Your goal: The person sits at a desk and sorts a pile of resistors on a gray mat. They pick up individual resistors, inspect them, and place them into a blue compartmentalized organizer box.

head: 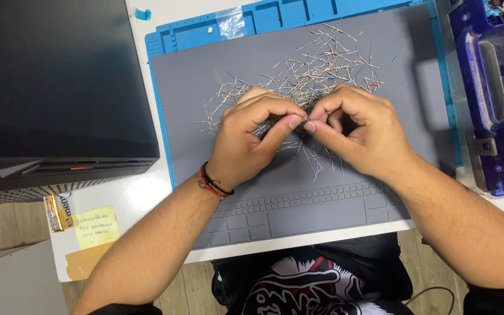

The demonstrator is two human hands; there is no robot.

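Note:
A loose pile of small wire-leaded electronic parts [316,64] lies spread over a grey work mat [205,76]. Both hands meet at the near edge of that pile. My left hand [251,137] and my right hand [354,131] pinch one tiny part [306,121] between thumbs and fingertips, their tips touching. A red and black band circles my left wrist. More parts lie hidden under my fingers.
A blue mat [275,14] with moulded compartments sticks out behind the grey one. A big dark box [53,87] stands at the left. A dark blue plastic case [491,87] sits at the right. A yellow note [95,226] is stuck near the table's front left edge.

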